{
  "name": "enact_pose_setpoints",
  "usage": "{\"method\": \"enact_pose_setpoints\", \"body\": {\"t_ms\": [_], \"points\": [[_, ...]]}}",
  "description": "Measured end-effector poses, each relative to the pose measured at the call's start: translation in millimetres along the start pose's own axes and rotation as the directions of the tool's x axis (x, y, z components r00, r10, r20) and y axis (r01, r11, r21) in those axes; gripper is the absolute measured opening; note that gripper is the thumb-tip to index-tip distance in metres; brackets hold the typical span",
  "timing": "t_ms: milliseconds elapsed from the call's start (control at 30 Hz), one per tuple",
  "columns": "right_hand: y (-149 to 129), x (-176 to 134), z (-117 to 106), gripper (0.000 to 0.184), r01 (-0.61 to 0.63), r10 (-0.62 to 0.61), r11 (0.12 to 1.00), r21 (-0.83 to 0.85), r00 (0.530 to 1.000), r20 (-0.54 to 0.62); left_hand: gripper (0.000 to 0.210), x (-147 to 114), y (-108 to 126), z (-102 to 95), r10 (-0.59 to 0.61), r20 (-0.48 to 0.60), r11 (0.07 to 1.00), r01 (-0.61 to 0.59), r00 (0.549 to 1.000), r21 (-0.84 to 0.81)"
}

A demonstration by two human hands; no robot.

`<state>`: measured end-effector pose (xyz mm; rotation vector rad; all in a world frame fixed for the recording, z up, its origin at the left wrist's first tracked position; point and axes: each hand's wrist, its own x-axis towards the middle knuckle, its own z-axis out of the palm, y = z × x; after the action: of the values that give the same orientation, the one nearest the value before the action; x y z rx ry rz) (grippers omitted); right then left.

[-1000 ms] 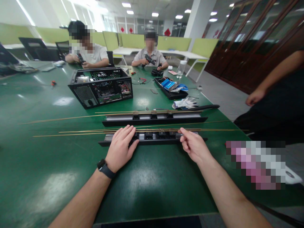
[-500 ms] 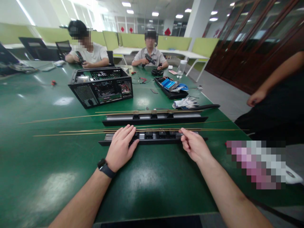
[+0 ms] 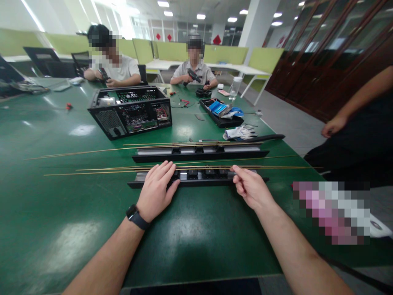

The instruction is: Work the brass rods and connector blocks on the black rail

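Observation:
A long black rail with a silvery channel lies crosswise on the table before me. Small black blocks sit in its channel, and several thin brass-coloured rods run along its top, sticking out past both ends. My left hand rests flat over the rail's left part, fingers stretched out across the rods. Toward the right end, my right hand is closed, thumb and forefinger pinching a rod; the other fingers are curled. Behind lies a second, similar rail with more rods on top.
An open computer case stands beyond the rails at left. White gloves and a black tray with blue packets lie farther right. Two people sit across the table; another person's hand hangs at the right edge.

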<state>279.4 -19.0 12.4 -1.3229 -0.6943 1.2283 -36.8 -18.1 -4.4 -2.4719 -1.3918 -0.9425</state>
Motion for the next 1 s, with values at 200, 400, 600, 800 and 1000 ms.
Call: {"method": "enact_pose_setpoints", "body": {"t_ms": [200, 400, 600, 800, 1000], "points": [[-0.2, -0.1, 1.5, 0.045, 0.021, -0.02, 1.0, 0.019, 1.0, -0.016, 0.05, 0.4, -0.3, 0.1, 0.005, 0.001, 1.0, -0.005, 1.0, 0.002], [-0.2, 0.6, 0.9, 0.043, 0.008, -0.007, 1.0, 0.024, 1.0, -0.021, 0.052, -0.3, -1.0, 0.9, -0.004, 0.005, 1.0, 0.005, 1.0, -0.012], [-1.7, 0.4, 2.1, 0.045, 0.0, 0.0, 1.0, 0.002, 1.0, -0.015, 0.052, -0.6, -0.7, 1.1, -0.005, 0.002, 1.0, 0.005, 1.0, -0.003], [-2.8, -1.3, 2.9, 0.042, -0.005, 0.005, 1.0, -0.019, 1.0, -0.018, 0.052, -0.1, 0.4, 0.3, -0.008, 0.004, 1.0, 0.008, 1.0, -0.009], [-2.2, -1.2, 2.2, 0.04, -0.002, 0.002, 1.0, 0.018, 1.0, -0.022, 0.053, 0.0, 0.0, 0.0, -0.01, 0.013, 1.0, 0.011, 1.0, -0.017]]}}
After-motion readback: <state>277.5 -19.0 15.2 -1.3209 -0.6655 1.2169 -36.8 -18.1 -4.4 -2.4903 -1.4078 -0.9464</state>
